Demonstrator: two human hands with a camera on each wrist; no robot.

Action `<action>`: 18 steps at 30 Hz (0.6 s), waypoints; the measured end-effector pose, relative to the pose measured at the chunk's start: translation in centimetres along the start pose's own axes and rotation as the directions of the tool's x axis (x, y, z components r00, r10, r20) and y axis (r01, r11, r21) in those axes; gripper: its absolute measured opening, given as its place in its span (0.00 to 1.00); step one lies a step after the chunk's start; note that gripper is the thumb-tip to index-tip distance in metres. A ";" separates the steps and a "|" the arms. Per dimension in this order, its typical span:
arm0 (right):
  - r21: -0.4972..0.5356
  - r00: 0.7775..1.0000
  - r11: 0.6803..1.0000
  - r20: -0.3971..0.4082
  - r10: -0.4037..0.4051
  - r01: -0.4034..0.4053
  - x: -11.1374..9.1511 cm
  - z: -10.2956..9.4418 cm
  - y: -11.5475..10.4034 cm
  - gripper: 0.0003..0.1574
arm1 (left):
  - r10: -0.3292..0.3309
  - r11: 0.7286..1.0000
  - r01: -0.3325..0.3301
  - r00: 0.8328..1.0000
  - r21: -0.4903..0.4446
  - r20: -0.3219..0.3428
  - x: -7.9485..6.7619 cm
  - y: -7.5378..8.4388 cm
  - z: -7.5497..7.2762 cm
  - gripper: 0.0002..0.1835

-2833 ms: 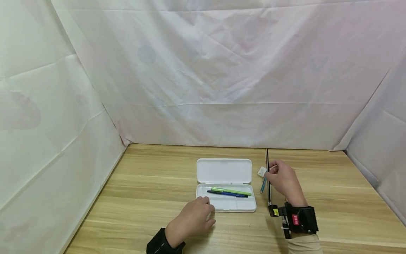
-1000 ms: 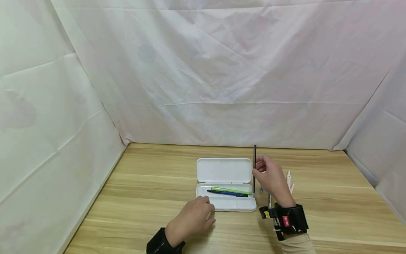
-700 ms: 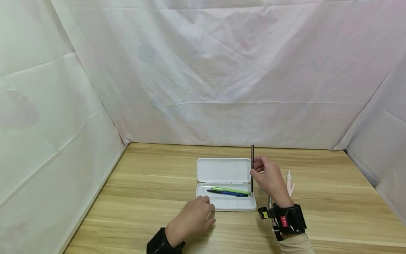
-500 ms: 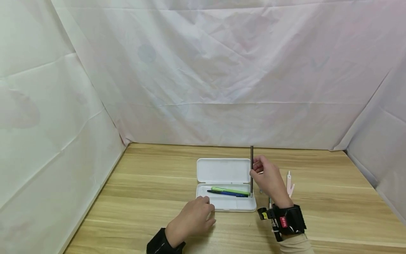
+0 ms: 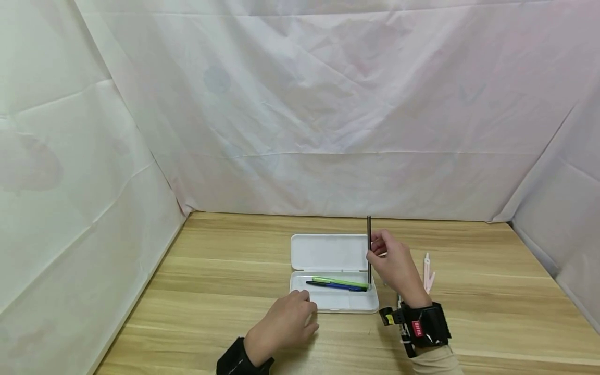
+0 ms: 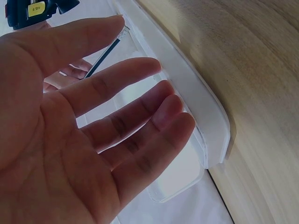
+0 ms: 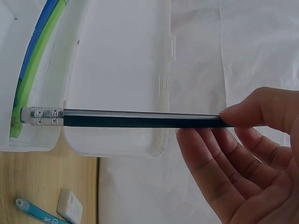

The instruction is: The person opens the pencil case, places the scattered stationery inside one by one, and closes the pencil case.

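Observation:
My right hand [image 5: 394, 263] pinches a dark striped pencil [image 5: 369, 234] between thumb and fingers, holding it upright over the right end of an open white pencil case [image 5: 328, 303]. Its metal band and eraser end point down, right at the pens in the right wrist view. A green pen [image 5: 328, 280] and a blue pen [image 5: 335, 286] lie side by side in the case's rear part. At the case's front left, my left hand [image 5: 283, 320] has its fingers loosely extended, fingertips close to the rim, palm holding nothing in the left wrist view.
Right of the case, partly behind the right hand, lie a white eraser [image 7: 70, 206] and a light blue pen [image 7: 39, 212]. A pale pink, two-legged object [image 5: 427, 273] lies farther right on the wooden table [image 5: 506, 302]. White cloth [image 5: 328, 114] walls the back and sides.
My right hand has carried the pencil leftward from beside the case to over its right end, uncovering the pale pink object. The left hand and the two pens in the case have stayed put.

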State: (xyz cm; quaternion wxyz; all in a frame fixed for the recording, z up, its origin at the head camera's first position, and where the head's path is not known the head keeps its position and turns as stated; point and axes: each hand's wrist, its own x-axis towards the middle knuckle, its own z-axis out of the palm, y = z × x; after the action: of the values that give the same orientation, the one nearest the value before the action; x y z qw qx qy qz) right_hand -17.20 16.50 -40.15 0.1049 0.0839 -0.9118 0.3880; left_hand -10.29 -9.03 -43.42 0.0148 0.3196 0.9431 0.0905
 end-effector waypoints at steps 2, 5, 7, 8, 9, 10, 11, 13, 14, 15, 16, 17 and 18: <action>0.003 1.000 1.000 -0.001 -0.003 0.003 0.0 0.0 -0.1 0.17 | -0.002 1.000 0.002 1.000 -0.002 0.003 0.0 0.0 0.0 0.10; 0.008 1.000 1.000 -0.001 -0.009 0.009 -0.1 0.0 -0.2 0.17 | -0.003 1.000 0.003 1.000 -0.008 0.007 0.0 0.0 0.0 0.10; 0.011 1.000 1.000 -0.002 -0.015 0.015 -0.1 0.1 -0.2 0.18 | -0.003 1.000 0.003 1.000 -0.008 0.007 0.0 0.0 0.0 0.10; 0.012 1.000 1.000 -0.004 -0.020 0.020 -0.1 0.1 -0.2 0.18 | -0.003 1.000 0.003 1.000 -0.009 0.007 0.0 0.0 0.0 0.10; 0.013 1.000 1.000 -0.006 -0.025 0.025 -0.1 0.1 -0.2 0.18 | -0.002 1.000 0.002 1.000 -0.009 0.005 0.0 0.0 0.0 0.10; 0.015 1.000 1.000 -0.007 -0.028 0.028 -0.1 0.1 -0.2 0.18 | -0.001 1.000 0.001 1.000 -0.009 0.004 0.0 0.0 0.0 0.10; 0.016 0.999 0.999 -0.009 -0.030 0.031 -0.1 0.1 -0.2 0.18 | 0.000 1.000 0.000 1.000 -0.009 0.002 0.0 0.0 0.0 0.10; 0.014 0.999 0.999 -0.012 -0.036 0.037 -0.2 0.2 -0.3 0.18 | 0.002 1.000 -0.002 1.000 -0.009 -0.002 0.0 0.0 0.1 0.10; 0.014 0.999 0.999 -0.013 -0.039 0.040 -0.2 0.2 -0.3 0.18 | 0.003 1.000 -0.003 1.000 -0.008 -0.003 0.0 -0.1 0.1 0.10; 0.012 0.999 0.999 -0.014 -0.041 0.041 -0.2 0.2 -0.3 0.18 | 0.003 1.000 -0.003 1.000 -0.007 -0.005 0.0 -0.1 0.0 0.10; 0.012 0.999 0.999 -0.015 -0.042 0.042 -0.2 0.2 -0.3 0.18 | 0.004 1.000 -0.004 1.000 -0.006 -0.006 0.0 -0.1 0.0 0.10; 0.011 0.999 0.999 -0.016 -0.044 0.044 -0.2 0.3 -0.3 0.18 | 0.005 1.000 -0.005 1.000 -0.005 -0.007 0.0 0.0 0.0 0.10; 0.010 0.999 0.999 -0.018 -0.046 0.046 -0.2 0.3 -0.3 0.18 | 0.005 1.000 -0.005 1.000 -0.003 -0.009 0.0 0.0 0.0 0.10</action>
State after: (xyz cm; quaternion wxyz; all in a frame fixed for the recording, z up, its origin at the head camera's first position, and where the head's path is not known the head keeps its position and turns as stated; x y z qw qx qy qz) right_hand -16.95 16.07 -40.16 0.1213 0.1019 -0.9067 0.3909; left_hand -10.29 -9.07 -43.45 0.0110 0.3217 0.9421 0.0936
